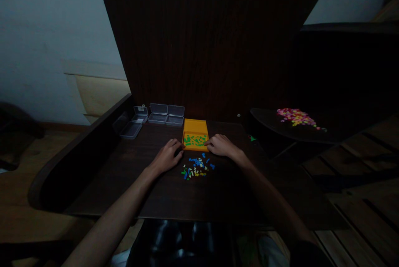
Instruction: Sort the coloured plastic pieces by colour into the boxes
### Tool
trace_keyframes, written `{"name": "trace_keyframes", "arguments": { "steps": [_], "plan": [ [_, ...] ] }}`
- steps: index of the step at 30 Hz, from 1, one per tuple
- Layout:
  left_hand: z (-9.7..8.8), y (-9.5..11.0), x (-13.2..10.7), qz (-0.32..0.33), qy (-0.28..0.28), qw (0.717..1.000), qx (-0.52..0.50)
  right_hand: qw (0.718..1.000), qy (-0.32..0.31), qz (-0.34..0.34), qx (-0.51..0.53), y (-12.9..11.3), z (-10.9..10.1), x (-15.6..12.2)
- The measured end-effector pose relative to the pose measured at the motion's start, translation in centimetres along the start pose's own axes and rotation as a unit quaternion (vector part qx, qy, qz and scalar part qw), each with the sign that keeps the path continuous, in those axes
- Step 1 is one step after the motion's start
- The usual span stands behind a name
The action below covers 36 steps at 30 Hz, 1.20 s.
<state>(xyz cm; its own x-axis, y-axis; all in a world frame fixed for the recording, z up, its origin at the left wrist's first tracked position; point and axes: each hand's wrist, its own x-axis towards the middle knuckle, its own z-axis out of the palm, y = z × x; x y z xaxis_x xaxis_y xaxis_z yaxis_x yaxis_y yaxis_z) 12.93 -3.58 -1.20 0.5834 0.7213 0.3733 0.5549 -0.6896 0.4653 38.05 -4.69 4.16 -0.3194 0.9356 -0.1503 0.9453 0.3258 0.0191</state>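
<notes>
A yellow box [195, 125] lies open on the dark table, its lid side away from me. Small green building bricks [195, 140] are spread in its near half. My left hand [169, 155] rests at the box's left edge, fingertips touching the rim and thumb apart. At the right edge is my right hand [220, 145], its fingers curled together with the tips over the rim by the green bricks. Whatever those fingertips may hold is too small to make out. Just nearer to me lies a loose pile of blue, white, yellow and green bricks [197, 167].
Clear plastic boxes with lids raised [166, 118] stand at the back left, with another clear box [131, 130] beside them. A heap of pink, yellow and red pieces [296, 117] lies on a side shelf [264, 115] to the right. A raised panel [84, 167] borders the table's left.
</notes>
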Motion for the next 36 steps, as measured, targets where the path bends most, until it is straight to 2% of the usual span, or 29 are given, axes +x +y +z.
{"name": "trace_keyframes", "arguments": {
  "steps": [19,36],
  "plan": [
    [-0.2,0.1,0.1,-0.003,-0.016,1.0,0.023,0.999,-0.014,0.003,0.034,0.6,0.1,2.1],
    [-0.3,0.4,0.1,-0.008,-0.014,1.0,0.014,1.0,-0.011,-0.021,-0.002,0.2,-0.2,1.9]
  ]
}}
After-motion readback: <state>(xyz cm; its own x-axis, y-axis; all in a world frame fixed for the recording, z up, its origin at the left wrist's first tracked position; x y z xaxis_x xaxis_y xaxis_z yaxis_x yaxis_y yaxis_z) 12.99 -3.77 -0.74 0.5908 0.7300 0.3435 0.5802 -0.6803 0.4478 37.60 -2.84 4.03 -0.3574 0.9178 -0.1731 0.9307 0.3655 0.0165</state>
